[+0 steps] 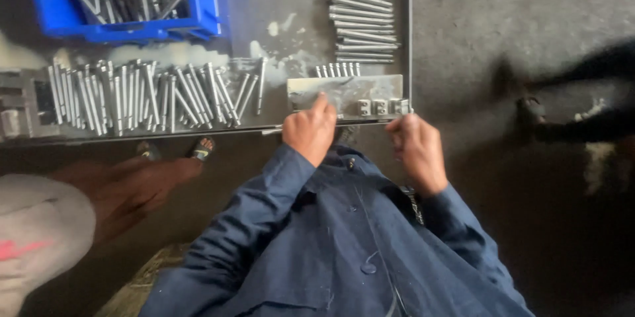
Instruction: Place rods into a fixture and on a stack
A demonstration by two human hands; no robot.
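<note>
One blue bin sits at the top, full of metal rods; they lie in a pile, too many and too mixed up to count. One long row of rods lies on the table; there are about thirty, but they overlap, so I cannot be sure. One neat stack of rods lies at the top right, about fourteen of them. Six short rod ends stick up behind one flat metal plate. Three small blocks sit on the plate. Two hands are at the plate. Two feet show under the table
</note>
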